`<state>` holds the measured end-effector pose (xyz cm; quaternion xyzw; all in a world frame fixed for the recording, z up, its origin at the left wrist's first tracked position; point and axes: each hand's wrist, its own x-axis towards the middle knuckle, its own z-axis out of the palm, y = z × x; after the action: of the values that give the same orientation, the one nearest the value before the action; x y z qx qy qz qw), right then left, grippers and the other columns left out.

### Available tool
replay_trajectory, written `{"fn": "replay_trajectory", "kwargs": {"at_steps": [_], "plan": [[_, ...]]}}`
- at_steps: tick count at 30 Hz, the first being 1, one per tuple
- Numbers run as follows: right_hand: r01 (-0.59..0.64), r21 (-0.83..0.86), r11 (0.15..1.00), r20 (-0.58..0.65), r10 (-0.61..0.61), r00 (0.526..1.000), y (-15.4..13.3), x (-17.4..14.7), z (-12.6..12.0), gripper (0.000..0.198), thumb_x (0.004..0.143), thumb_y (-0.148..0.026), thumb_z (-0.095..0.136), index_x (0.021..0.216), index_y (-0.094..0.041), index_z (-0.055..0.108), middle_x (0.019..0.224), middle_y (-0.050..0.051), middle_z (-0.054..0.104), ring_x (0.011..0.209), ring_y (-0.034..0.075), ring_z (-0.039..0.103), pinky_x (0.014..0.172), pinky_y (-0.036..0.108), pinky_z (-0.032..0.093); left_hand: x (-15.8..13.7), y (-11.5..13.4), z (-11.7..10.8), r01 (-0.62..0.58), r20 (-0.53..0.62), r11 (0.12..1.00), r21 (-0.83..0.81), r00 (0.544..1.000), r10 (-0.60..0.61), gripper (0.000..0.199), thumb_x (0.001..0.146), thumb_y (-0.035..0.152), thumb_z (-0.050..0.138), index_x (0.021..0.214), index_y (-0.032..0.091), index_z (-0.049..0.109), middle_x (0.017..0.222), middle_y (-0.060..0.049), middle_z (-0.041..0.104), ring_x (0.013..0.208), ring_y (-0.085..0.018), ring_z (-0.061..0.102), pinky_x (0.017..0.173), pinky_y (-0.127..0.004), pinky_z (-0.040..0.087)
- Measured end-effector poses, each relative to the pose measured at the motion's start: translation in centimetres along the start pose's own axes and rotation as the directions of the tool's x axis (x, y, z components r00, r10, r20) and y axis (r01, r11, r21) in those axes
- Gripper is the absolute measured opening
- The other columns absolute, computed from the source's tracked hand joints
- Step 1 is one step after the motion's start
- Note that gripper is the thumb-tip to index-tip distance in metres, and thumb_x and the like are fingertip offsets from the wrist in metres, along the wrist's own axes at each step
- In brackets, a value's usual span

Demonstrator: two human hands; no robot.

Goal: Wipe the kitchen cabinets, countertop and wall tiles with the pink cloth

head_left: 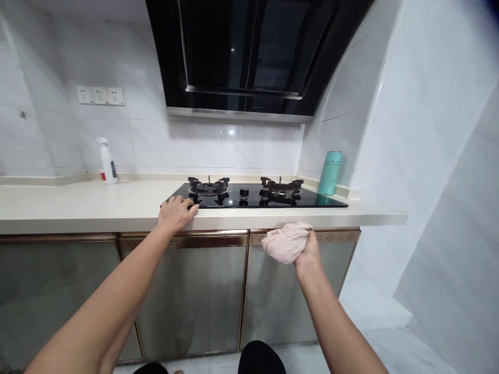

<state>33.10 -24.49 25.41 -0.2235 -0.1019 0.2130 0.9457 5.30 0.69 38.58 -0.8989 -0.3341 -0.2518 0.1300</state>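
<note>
My right hand (pixel 309 252) is closed around a bunched pale pink cloth (pixel 287 242), held against the top of the right cabinet door, just below the counter edge. The cloth hides part of that hand's fingers. My left hand (pixel 176 212) lies palm down with fingers stretched out on the counter's front edge, at the front left corner of the black glass gas stove (pixel 255 201). On the stove sit a left burner (pixel 208 188) and a right burner (pixel 281 189), with two black knobs (pixel 244 194) between them.
A white spray bottle (pixel 108 162) stands at the back left of the pale counter (pixel 97 208). A teal flask (pixel 330 174) stands at the stove's right rear. Overhead hangs a black range hood (pixel 241 57). Cabinet doors (pixel 195 296) run below, and a wall (pixel 409 156) bounds the right side.
</note>
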Motion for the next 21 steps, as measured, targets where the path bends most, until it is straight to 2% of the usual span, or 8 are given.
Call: {"fn": "replay_trajectory", "kwargs": {"at_steps": [3,6,12,16,19,21], "plan": [[-0.041,0.009,0.999,0.013,0.041,0.999,4.3,-1.5,2.2,0.025,0.079,-0.044,0.055,0.076,-0.021,0.062,0.074,0.002,0.071,0.074,0.021,0.071,0.076,0.041,0.061,-0.1,0.0,0.2,0.009,-0.013,1.0,-0.008,1.0,-0.009,0.049,0.098,0.053,0.032,0.118,0.027,0.068,0.121,-0.011,0.064,0.119,-0.031,0.053,0.096,-0.045,0.043],[-0.041,0.015,0.999,0.008,0.041,0.999,7.0,-2.8,4.0,0.023,0.077,-0.044,0.058,0.08,-0.021,0.062,0.077,0.001,0.072,0.078,0.021,0.071,0.078,0.04,0.061,-0.1,-0.1,0.5,0.004,-0.028,1.0,-0.014,1.0,-0.005,0.05,0.098,0.054,0.032,0.116,0.027,0.069,0.12,-0.01,0.065,0.117,-0.03,0.054,0.096,-0.045,0.043],[0.061,-0.001,0.998,-0.071,-0.061,0.996,9.1,-3.8,5.5,0.02,0.078,-0.039,0.059,0.088,-0.022,0.063,0.08,-0.003,0.073,0.078,0.016,0.071,0.074,0.028,0.06,-0.2,-0.1,0.9,-0.004,-0.077,1.0,-0.026,0.997,0.002,0.049,0.098,0.053,0.032,0.112,0.026,0.071,0.117,-0.011,0.065,0.115,-0.031,0.054,0.096,-0.046,0.042],[0.05,-0.03,0.998,-0.043,-0.052,0.998,10.9,-4.2,5.8,0.021,0.077,-0.037,0.061,0.089,-0.021,0.062,0.082,-0.002,0.073,0.078,0.017,0.071,0.073,0.029,0.06,-0.2,-0.1,0.9,-0.002,-0.075,1.0,-0.03,0.997,-0.001,0.049,0.098,0.054,0.033,0.113,0.026,0.07,0.118,-0.011,0.065,0.116,-0.031,0.054,0.096,-0.046,0.042],[0.052,-0.036,0.998,-0.023,-0.052,0.998,11.7,-4.7,5.8,0.02,0.075,-0.036,0.061,0.09,-0.022,0.06,0.082,-0.005,0.072,0.078,0.014,0.07,0.074,0.025,0.058,-0.2,-0.1,0.8,0.0,-0.063,1.0,-0.027,0.998,-0.002,0.049,0.098,0.054,0.032,0.115,0.027,0.07,0.119,-0.01,0.065,0.116,-0.03,0.054,0.096,-0.044,0.041],[0.029,-0.06,0.998,0.036,-0.027,0.999,12.2,-5.4,5.9,0.02,0.076,-0.037,0.06,0.09,-0.023,0.059,0.081,-0.005,0.072,0.078,0.013,0.069,0.074,0.024,0.058,-0.1,-0.1,0.7,-0.001,-0.055,1.0,-0.025,0.998,-0.001,0.049,0.098,0.054,0.032,0.114,0.028,0.07,0.119,-0.009,0.065,0.116,-0.029,0.054,0.096,-0.044,0.042]]}}
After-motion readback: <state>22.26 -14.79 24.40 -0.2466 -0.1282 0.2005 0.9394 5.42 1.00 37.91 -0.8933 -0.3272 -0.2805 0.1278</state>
